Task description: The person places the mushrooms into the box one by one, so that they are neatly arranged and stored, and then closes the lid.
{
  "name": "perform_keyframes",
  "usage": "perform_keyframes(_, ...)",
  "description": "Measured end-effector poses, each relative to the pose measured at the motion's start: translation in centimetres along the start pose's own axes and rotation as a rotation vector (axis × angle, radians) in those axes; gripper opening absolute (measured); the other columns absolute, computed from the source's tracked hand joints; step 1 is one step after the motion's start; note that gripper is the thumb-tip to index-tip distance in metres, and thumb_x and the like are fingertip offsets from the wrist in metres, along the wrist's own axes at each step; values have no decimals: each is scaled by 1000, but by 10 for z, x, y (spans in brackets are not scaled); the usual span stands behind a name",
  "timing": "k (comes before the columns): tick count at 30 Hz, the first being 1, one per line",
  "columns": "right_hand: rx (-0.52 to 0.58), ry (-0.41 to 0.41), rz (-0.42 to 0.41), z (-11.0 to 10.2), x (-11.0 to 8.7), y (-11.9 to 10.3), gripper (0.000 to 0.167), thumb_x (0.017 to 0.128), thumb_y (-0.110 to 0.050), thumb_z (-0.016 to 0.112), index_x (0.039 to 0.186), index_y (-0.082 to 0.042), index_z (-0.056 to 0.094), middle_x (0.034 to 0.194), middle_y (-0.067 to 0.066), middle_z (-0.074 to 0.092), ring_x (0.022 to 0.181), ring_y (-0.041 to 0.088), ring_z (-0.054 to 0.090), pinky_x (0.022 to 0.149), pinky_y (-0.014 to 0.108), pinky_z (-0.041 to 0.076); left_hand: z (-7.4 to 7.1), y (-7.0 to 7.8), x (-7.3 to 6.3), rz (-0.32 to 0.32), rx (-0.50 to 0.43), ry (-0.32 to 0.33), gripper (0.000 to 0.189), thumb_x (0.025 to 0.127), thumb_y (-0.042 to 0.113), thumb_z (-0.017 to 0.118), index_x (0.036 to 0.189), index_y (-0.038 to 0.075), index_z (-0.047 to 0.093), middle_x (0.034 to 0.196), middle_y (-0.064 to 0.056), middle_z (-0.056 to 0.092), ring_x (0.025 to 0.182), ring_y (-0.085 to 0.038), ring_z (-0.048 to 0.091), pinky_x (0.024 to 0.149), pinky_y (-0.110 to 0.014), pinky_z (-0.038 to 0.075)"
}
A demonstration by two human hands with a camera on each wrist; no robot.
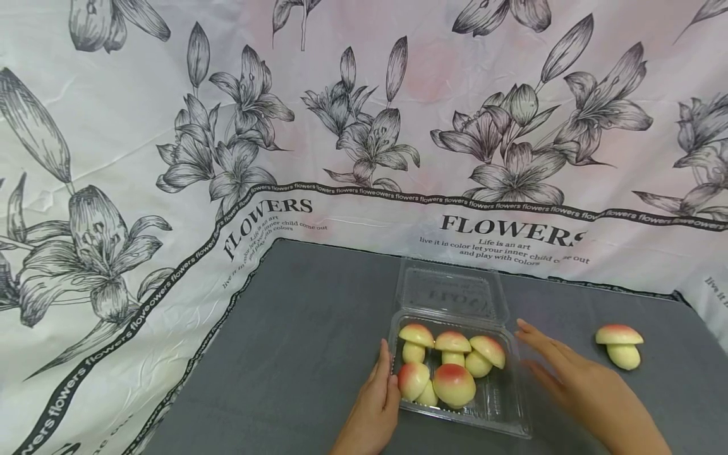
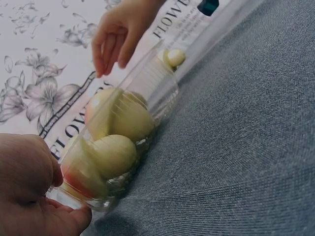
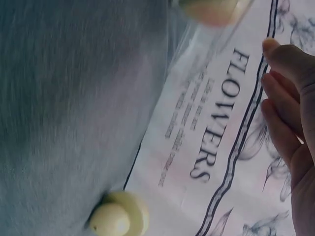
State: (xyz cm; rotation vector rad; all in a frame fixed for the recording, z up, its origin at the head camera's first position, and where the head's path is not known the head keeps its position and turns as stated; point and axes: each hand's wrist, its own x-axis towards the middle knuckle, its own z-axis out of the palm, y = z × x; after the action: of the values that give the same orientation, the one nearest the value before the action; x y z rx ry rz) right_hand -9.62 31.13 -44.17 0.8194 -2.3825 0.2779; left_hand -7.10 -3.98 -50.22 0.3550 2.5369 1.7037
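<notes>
A clear plastic clamshell box [image 1: 495, 414] lies on the grey table with its lid [image 1: 449, 294] folded back toward the wall. Several toy mushrooms [image 1: 453, 384] with yellow and red caps sit inside, leaving the box's front right part bare. My left hand [image 1: 372, 404] holds the box at its left side; in the left wrist view the left fingers [image 2: 56, 172] and thumb pinch its end. Beside the box's right edge, my right hand [image 1: 580, 379] hovers with nothing in it, fingers loosely extended. One more mushroom [image 1: 620, 346] lies on the table farther right.
The grey tabletop [image 1: 301, 341] extends left of the box. A white cloth [image 1: 364, 126] printed with flowers and lettering hangs behind the table and along its sides. A small dark green object [image 2: 208, 6] shows at the top of the left wrist view.
</notes>
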Motion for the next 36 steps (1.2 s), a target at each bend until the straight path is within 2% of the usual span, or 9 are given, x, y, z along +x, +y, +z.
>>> perform_keyframes(4,-1,8,34,-4,-4,14,67,110,-63,35,143,-12,65,147,6,65,62,9,67,45,18,38,-1,0,1,-10,-3,-13,64,115,19,41,169,3,11,172,-17,27,156,-32,28,125,-54,27)
perform_keyframes(8,-41,6,76,-7,-8,26,72,109,-67,34,141,-11,66,146,9,66,76,22,75,47,22,45,-1,0,1,-16,-4,-21,64,115,20,41,169,3,11,172,-17,27,156,-32,29,125,-55,27)
perform_keyframes(15,-8,-12,115,-6,-18,48,78,106,-70,33,146,-9,61,151,10,62,53,-1,53,42,23,36,0,1,2,-23,-11,-25,64,115,22,40,170,4,10,171,-16,29,156,-31,29,125,-55,27)
perform_keyframes(18,0,-13,124,-5,-23,58,80,105,-69,32,148,-8,59,155,8,57,66,18,69,47,28,43,0,1,2,-28,-15,-26,64,116,22,40,170,4,10,172,-16,28,157,-31,29,125,-55,26)
perform_keyframes(22,-10,-57,190,-6,-34,70,65,104,-45,68,154,-7,52,163,8,48,68,28,70,49,37,47,0,-1,2,-32,-7,-28,65,115,21,41,170,6,10,171,-16,29,156,-31,29,125,-55,27)
perform_keyframes(23,-15,-56,196,-7,-37,72,66,104,-46,68,155,-7,51,164,8,46,71,32,71,50,38,47,0,-1,2,-34,-4,-28,65,115,21,41,170,6,10,171,-16,29,156,-31,29,125,-55,27)
perform_keyframes(26,-16,-86,232,-10,-44,79,73,101,-39,73,160,-8,44,168,8,39,53,13,57,45,33,40,0,-1,1,-28,-3,-26,65,115,21,41,170,5,10,171,-16,30,156,-31,29,125,-55,27)
perform_keyframes(30,-23,-97,264,-14,-52,87,76,101,-34,75,163,-7,39,171,10,34,51,12,56,44,33,38,0,-1,1,-28,-5,-22,64,116,22,40,170,4,10,170,-17,31,156,-32,30,125,-56,28)
perform_keyframes(36,-25,-78,300,-17,-63,98,87,90,-19,87,161,-4,39,168,18,37,68,40,66,47,46,44,-1,0,1,-25,-7,-20,64,116,23,41,170,5,11,170,-17,31,156,-32,30,125,-56,27)
